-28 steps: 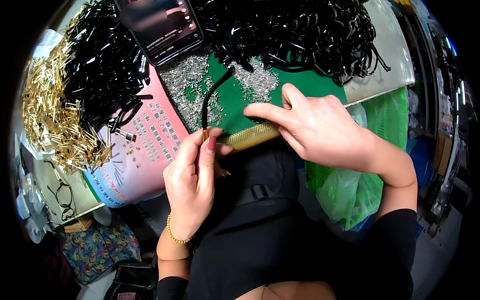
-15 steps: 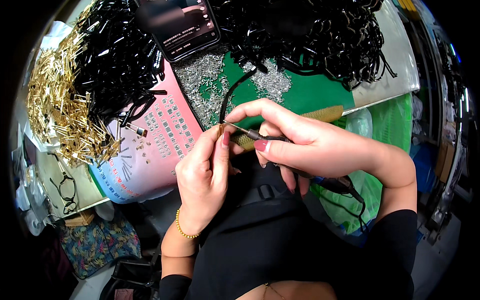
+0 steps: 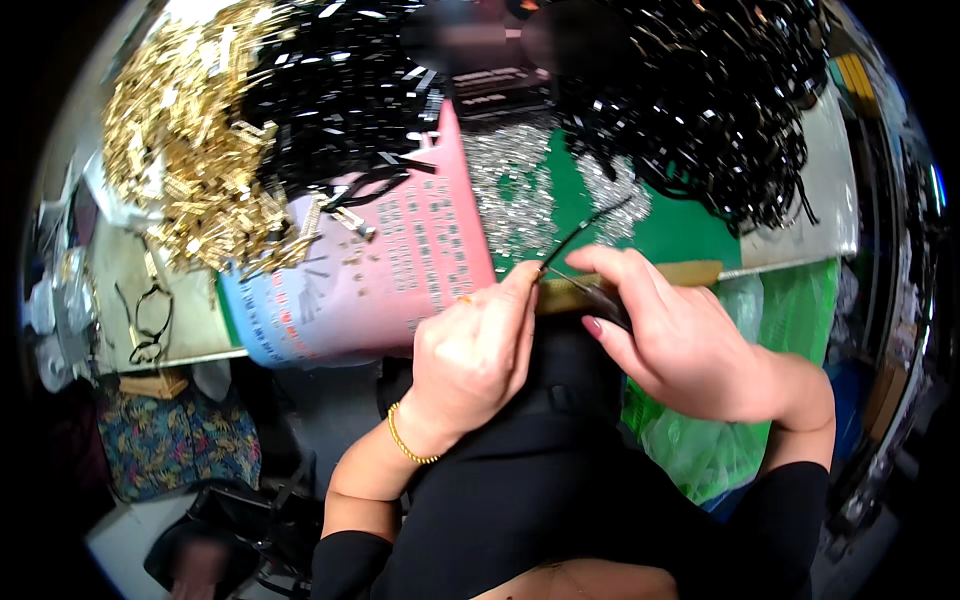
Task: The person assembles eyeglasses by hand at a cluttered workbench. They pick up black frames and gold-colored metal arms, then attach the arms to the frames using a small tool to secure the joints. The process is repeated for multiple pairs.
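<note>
My left hand (image 3: 475, 350), with a gold bead bracelet on its wrist, is closed on one end of a slim black eyeglass temple (image 3: 588, 230). The temple's free end slants up and right over the green mat (image 3: 567, 190). Close on its right, my right hand (image 3: 690, 345) is curled round a dark pen-like screwdriver (image 3: 606, 306). Its thin metal tip points at the end of the temple by my left fingertips. Blur and fingers hide whether the tip touches it. Beneath the tool runs a gold textured strip (image 3: 690, 273) along the table edge.
Gold temple pieces (image 3: 180, 130) and black temples (image 3: 340, 90) are heaped at left, more black temples (image 3: 700, 110) at right. Small silver screws (image 3: 510, 190) lie near a phone (image 3: 500, 92). A printed sheet (image 3: 330, 290), eyeglass frame (image 3: 150, 320) and green bag (image 3: 790, 330) are nearby.
The whole view has shifted, so the table's things stand farther right. My right hand has drawn lower and rightward from my left fingertips. The temple now leans right instead of standing nearly upright.
</note>
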Motion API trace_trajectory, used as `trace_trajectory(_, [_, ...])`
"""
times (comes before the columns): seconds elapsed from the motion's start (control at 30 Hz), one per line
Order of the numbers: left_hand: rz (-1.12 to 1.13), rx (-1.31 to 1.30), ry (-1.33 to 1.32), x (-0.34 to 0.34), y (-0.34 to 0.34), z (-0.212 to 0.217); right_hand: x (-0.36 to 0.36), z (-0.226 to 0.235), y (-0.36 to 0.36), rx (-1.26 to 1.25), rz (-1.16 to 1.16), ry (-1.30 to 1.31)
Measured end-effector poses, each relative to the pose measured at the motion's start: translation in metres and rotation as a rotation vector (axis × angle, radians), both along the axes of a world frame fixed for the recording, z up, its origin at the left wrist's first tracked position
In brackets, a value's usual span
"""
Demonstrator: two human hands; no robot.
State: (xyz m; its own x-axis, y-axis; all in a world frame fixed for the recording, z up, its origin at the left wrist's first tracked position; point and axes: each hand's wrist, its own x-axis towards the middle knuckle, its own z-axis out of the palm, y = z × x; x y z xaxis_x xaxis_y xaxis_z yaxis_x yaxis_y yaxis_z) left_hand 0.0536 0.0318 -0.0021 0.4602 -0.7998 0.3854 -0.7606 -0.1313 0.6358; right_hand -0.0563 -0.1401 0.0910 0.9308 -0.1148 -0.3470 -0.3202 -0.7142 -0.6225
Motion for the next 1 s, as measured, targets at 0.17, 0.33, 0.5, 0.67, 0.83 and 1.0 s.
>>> trace_trajectory(0.17, [0.47, -0.167, 0.416, 0.033, 0.042, 0.015, 0.037, -0.009, 0.004, -0.026, 0.119, -0.061])
trace_trajectory(0.33, [0.625, -0.074, 0.131, 0.068, 0.062, 0.008, 0.112, -0.051, 0.032, -0.3, 0.28, -0.578])
trace_trajectory(0.5, [0.651, 0.209, -0.066, 0.069, 0.041, 0.0, 0.156, -0.059, 0.032, -0.555, 0.256, -0.456])
trace_trajectory(0.67, [0.689, 0.338, 0.025, 0.08, 0.023, -0.002, 0.155, -0.052, 0.024, -0.525, 0.253, -0.522])
trace_trajectory(0.83, [0.554, 0.177, 0.141, 0.082, 0.041, 0.001, 0.125, -0.04, 0.005, -0.271, 0.076, -0.654])
trace_trajectory(1.0, [0.657, -0.091, 0.348, 0.083, 0.043, 0.008, 0.06, -0.012, -0.024, 0.15, 0.015, -0.587])
